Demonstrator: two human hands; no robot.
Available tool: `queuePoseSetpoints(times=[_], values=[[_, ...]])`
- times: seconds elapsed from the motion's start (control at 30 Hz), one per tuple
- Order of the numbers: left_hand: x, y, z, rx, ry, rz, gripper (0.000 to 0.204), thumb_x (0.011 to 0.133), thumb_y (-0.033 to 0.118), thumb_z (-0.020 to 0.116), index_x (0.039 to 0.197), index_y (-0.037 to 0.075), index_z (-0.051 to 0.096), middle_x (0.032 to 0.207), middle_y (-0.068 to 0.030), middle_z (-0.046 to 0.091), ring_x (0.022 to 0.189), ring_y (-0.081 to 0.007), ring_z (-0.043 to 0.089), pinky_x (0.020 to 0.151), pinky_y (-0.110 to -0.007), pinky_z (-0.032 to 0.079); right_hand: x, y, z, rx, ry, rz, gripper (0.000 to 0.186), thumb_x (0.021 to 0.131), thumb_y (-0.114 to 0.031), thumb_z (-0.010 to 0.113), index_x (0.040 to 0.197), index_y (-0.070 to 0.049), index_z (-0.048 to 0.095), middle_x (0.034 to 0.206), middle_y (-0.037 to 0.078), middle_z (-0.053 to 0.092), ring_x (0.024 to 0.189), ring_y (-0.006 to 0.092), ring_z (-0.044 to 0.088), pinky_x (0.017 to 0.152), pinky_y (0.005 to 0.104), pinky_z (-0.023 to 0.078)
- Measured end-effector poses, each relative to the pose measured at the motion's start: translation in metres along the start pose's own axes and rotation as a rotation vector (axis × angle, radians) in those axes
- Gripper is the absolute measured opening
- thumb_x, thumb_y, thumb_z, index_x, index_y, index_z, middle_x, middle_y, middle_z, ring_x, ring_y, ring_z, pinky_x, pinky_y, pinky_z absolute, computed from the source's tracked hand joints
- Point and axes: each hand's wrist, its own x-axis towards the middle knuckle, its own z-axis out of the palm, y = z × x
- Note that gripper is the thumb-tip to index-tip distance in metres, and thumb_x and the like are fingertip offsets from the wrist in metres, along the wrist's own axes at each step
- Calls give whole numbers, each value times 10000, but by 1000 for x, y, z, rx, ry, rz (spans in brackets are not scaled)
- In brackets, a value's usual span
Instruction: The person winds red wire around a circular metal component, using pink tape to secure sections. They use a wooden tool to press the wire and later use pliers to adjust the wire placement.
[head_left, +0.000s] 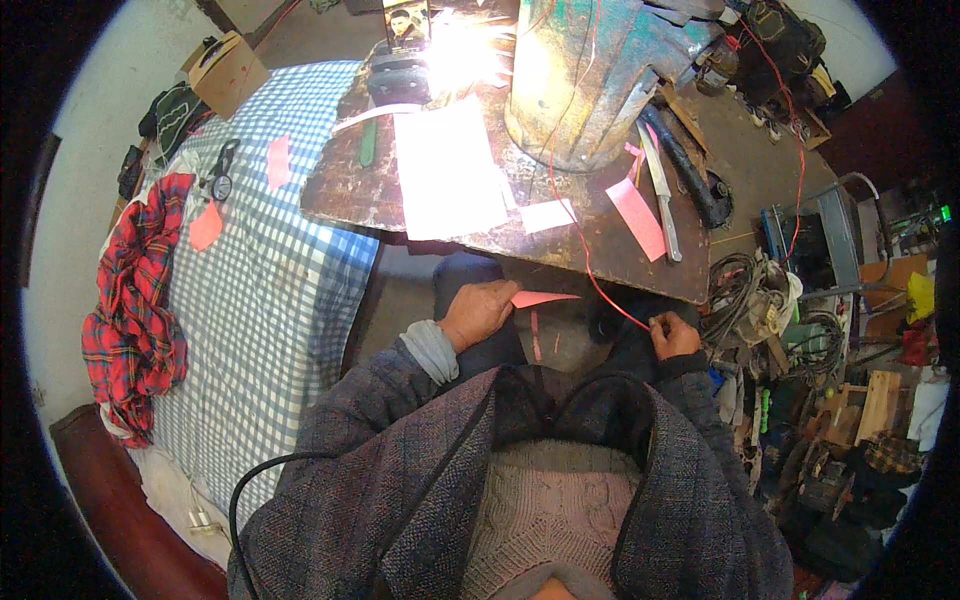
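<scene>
My left hand [480,312] is closed on a pointed piece of pink paper [545,298] held over my lap, below the table's near edge. Over my right thigh, my right hand [673,335] has its fingers pinched on a thin red cord [592,278]. The cord runs down from above, across the dark wooden table [340,190]. On the table lie a white sheet [450,170], a smaller white piece [547,216], a pink paper strip [637,220] and a knife [660,195] with a pale handle. Narrow pink scraps [536,335] show between my legs.
A large stained container [560,100] stands on the table, with a dark tool [690,170] to its right. Left is a bed with a checked cloth [270,260], bearing a watch [222,185], pink pieces [205,228] and a red plaid cloth [140,310]. Coiled cables [740,295] clutter the right.
</scene>
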Motion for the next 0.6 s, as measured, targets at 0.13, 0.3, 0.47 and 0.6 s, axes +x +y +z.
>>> queuePoseSetpoints(times=[0.13,0.3,0.47,0.6], values=[[0,1,-2,-1,0,-4,224,901,71,661,1121,50,628,980,-181,711,913,-389,718,766,-475,595,0,-1,-1,-2,-8,17,244,933,-351,736,942,-108,749,845,192,749,783,410,731,685,495,571],[0,2,-2,0,11,-4,223,902,82,658,1121,52,625,961,-177,708,895,-389,714,753,-479,587,0,-4,-1,-5,-8,27,239,933,-343,738,942,-105,749,840,189,750,784,403,736,685,491,571],[0,1,-1,8,35,14,208,909,99,648,1111,62,617,935,-163,698,870,-386,700,730,-483,567,0,-6,-3,-4,-15,33,235,933,-333,740,942,-98,749,832,191,750,778,401,736,683,492,571],[0,2,-1,9,2,-1,213,907,88,651,1115,59,617,951,-186,707,871,-404,713,729,-489,586,0,-7,-3,2,2,29,237,930,-329,744,943,-93,750,827,188,752,771,402,734,678,492,570]])
